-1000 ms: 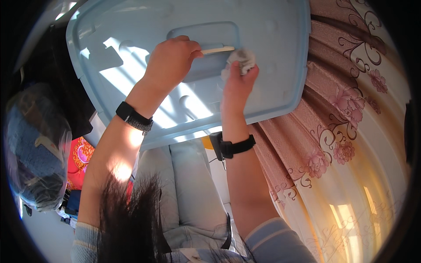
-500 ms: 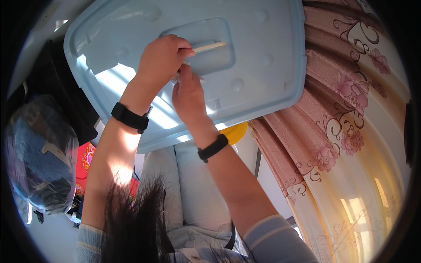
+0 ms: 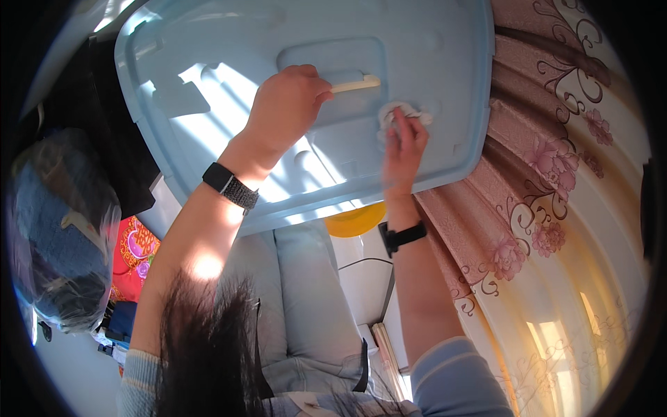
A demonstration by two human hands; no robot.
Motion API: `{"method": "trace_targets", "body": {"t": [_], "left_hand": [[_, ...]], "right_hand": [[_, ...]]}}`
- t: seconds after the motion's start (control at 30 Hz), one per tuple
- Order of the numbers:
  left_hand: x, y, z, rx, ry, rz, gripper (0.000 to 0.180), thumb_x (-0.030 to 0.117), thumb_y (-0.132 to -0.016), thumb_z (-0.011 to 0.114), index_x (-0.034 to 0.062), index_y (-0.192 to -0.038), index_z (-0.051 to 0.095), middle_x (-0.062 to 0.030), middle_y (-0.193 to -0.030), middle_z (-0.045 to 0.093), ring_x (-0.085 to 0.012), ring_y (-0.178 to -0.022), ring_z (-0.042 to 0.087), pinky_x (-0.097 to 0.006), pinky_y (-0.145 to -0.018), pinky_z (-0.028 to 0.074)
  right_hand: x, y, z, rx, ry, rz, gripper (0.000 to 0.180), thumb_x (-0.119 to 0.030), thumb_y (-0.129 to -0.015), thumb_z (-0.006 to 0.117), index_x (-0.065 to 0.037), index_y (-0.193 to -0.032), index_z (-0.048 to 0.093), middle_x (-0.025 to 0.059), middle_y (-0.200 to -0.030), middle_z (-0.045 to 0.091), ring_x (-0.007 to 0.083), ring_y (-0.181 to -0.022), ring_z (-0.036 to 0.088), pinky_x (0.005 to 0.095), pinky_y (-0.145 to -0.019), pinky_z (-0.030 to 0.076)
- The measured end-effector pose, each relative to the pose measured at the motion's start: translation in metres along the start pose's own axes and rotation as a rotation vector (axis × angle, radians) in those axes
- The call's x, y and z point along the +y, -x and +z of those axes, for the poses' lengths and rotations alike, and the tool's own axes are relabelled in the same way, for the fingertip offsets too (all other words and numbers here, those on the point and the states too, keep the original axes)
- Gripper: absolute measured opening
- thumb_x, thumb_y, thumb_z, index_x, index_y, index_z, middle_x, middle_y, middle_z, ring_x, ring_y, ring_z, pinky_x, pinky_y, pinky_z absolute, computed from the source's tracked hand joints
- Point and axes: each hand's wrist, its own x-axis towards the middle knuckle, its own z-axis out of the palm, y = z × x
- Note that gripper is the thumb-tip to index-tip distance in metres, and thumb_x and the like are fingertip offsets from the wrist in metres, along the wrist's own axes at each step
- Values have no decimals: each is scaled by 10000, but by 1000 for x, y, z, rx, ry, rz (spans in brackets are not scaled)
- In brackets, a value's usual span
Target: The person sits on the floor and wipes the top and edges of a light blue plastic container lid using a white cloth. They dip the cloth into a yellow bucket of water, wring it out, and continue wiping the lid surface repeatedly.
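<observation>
In the head view, a pale blue plastic storage-box lid (image 3: 229, 62) is held up in front of the person, beside a pink flowered curtain (image 3: 556, 181). The left hand (image 3: 285, 108) is curled around the cream handle bar (image 3: 356, 85) in the lid's recessed centre. The right hand (image 3: 403, 149) presses a crumpled white cloth (image 3: 401, 111) flat against the lid just below that recess, fingers together and extended. Both wrists wear black bands. A clear bag of blue fabric (image 3: 59, 229) lies at far left.

The lid (image 3: 208, 104) lies left of the curtain (image 3: 556, 208) (bag (image 3: 55, 236) farther left).
</observation>
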Motion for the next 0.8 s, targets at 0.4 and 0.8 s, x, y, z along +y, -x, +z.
{"method": "trace_targets", "body": {"t": [0.4,0.8], "left_hand": [[-18,17,17,74,-40,232,165,35,-790,722,75,-951,722,-54,-871,650,-285,-873,623,-405,-757,533],[-21,97,-25,463,38,-118,387,-46,-872,681,83,-1235,719,-97,-1097,682,-315,-1016,650,-433,-898,541]], "right_hand": [[-14,4,-5,147,-17,147,299,5,-961,586,-68,-1247,629,168,-1252,551,374,-1148,559,460,-1022,457],[-122,131,117,-401,-154,-152,341,48,-874,658,-44,-1201,633,159,-1168,609,375,-1122,582,452,-969,498]]}}
